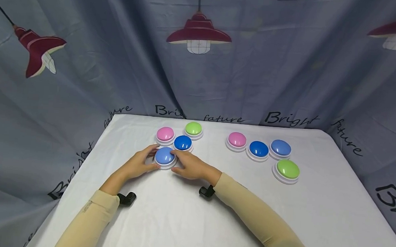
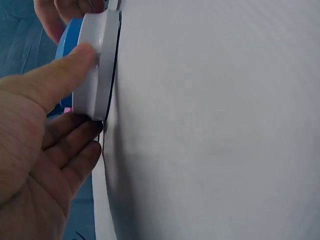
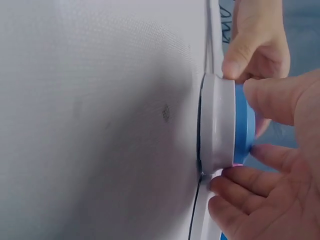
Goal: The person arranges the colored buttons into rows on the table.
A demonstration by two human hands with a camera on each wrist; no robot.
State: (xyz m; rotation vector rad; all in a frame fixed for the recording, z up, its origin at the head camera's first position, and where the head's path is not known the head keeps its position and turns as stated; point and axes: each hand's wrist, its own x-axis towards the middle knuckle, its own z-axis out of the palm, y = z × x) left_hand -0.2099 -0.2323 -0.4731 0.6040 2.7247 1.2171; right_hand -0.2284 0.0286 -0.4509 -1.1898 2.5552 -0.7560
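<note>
Both hands are at a light blue push button [image 1: 164, 156] with a white round base, standing on the white table. My left hand [image 1: 138, 166] holds it from the left, its thumb against the white base [image 2: 95, 75] in the left wrist view. From the right, my right hand [image 1: 192, 166] grips it, thumb and fingers at the blue dome [image 3: 243, 125] in the right wrist view. Just behind it sit a dark blue button [image 1: 182, 142], a pink button [image 1: 165, 134] and a green button [image 1: 193, 128], close together.
A second group stands to the right: a pink button [image 1: 237, 139], a dark blue button [image 1: 258, 149], a light blue button [image 1: 280, 147] and a green button [image 1: 288, 169]. Grey printed curtain [image 1: 254, 66] hangs behind the white table [image 1: 166, 219].
</note>
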